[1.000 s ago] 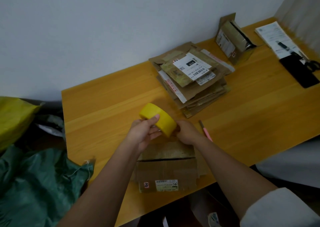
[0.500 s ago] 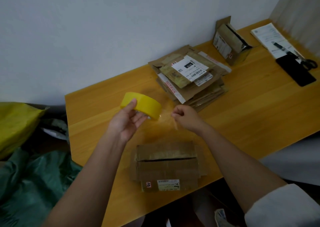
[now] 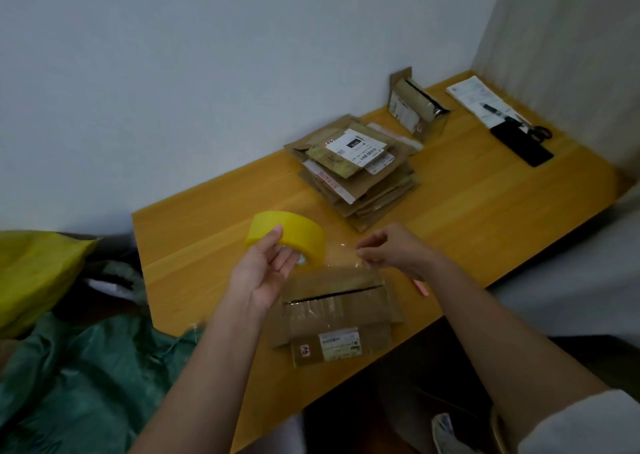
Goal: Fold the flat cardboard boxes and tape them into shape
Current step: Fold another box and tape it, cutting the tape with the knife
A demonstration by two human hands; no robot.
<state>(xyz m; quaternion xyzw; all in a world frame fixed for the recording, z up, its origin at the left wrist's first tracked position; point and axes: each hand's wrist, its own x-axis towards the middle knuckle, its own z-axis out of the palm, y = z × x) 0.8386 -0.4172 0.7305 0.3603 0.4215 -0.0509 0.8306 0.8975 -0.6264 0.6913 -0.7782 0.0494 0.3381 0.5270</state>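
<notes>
A folded cardboard box (image 3: 337,315) sits on the wooden table (image 3: 485,218) near its front edge, its top flaps meeting at a dark seam. Just above the box's far left corner my left hand (image 3: 266,273) holds a yellow tape roll (image 3: 291,237), thumb on the rim and fingers in the core. My right hand (image 3: 391,251) pinches the free end of a clear strip of tape (image 3: 341,251) that stretches from the roll, above the box's far edge. A stack of flat cardboard boxes (image 3: 356,169) lies further back on the table.
A small assembled box (image 3: 414,107) stands at the back by the wall. Papers with a pen (image 3: 481,101), scissors (image 3: 538,133) and a black phone (image 3: 523,145) lie at the far right. A pink pen (image 3: 420,287) pokes out beside my right wrist. Green and yellow bags (image 3: 69,367) lie left of the table.
My hands drew apart, left carrying the roll leftward, right pulling out a strip of clear tape. Both then lowered toward the box's far edge.
</notes>
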